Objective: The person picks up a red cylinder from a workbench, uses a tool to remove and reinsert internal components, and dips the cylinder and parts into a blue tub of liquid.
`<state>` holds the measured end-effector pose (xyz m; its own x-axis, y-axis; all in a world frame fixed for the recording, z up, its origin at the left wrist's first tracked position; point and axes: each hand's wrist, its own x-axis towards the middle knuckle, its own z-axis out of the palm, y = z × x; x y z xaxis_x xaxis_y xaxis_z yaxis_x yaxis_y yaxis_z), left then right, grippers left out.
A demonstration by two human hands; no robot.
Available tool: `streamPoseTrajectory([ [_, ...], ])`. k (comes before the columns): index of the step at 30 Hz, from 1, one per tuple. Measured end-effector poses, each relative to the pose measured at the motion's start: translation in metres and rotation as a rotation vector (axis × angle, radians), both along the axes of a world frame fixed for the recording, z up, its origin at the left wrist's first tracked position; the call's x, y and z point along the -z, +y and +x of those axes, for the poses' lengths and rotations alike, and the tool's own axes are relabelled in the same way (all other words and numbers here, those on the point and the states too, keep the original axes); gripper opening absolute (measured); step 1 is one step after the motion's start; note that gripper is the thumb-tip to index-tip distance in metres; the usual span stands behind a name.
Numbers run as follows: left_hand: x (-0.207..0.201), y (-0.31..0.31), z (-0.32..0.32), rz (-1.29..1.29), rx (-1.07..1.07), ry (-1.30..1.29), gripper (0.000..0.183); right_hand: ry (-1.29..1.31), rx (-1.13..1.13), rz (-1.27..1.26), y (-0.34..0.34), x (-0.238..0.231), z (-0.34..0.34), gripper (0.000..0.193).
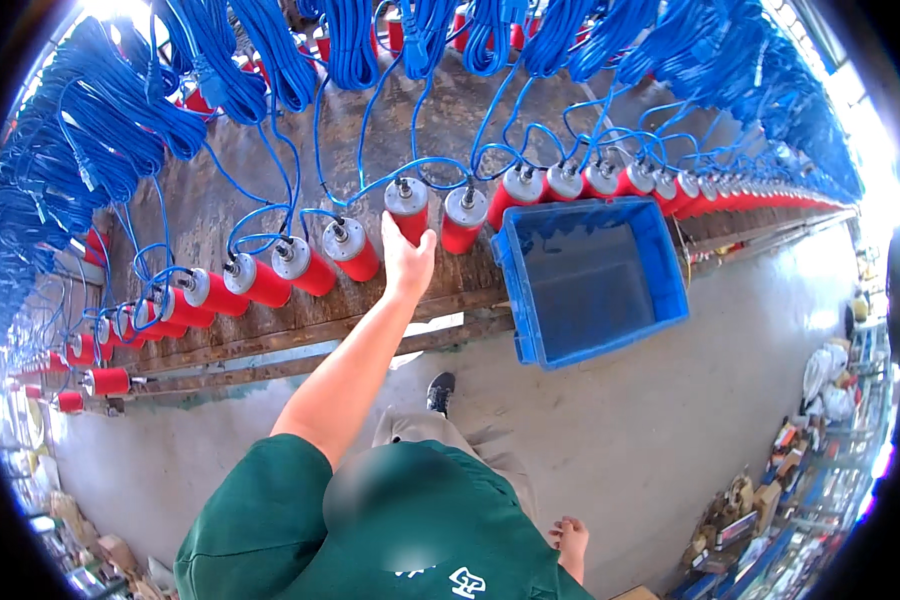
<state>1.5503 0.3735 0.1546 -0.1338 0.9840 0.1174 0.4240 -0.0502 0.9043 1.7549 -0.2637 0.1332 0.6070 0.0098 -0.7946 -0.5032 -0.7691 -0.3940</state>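
My left hand (408, 262) reaches up to the workbench and is wrapped round a red cylinder (408, 215) with a silver end cap. A black fitting and a blue cable come out of that cap. On either side of it stand like cylinders, one to the left (354, 252) and one to the right (462, 222). They belong to a long curved row along the bench's near edge. Down beside my body hangs my right hand (571, 538), its fingers loosely bent and apart, with nothing visible in them.
An upright-rimmed blue plastic crate (602, 335) sits at the bench edge, right of my left hand. Coiled blue cables (280, 55) hang above the dark bench top (365, 120). Boxes and mixed goods (750, 510) stand on shelving at the lower right.
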Motion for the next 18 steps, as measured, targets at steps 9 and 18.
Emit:
streamPoseTrajectory([
  [9, 0.013, -0.046, -0.022, -0.156, -0.287, -0.238, 0.056, 0.124, -0.395, 0.007, 0.069, 0.052, 0.136, 0.023],
  [18, 0.006, -0.039, -0.086, -0.012, -0.365, -0.228, 0.087, 0.123, -0.433, 0.014, 0.122, 0.06, 0.299, 0.025],
])
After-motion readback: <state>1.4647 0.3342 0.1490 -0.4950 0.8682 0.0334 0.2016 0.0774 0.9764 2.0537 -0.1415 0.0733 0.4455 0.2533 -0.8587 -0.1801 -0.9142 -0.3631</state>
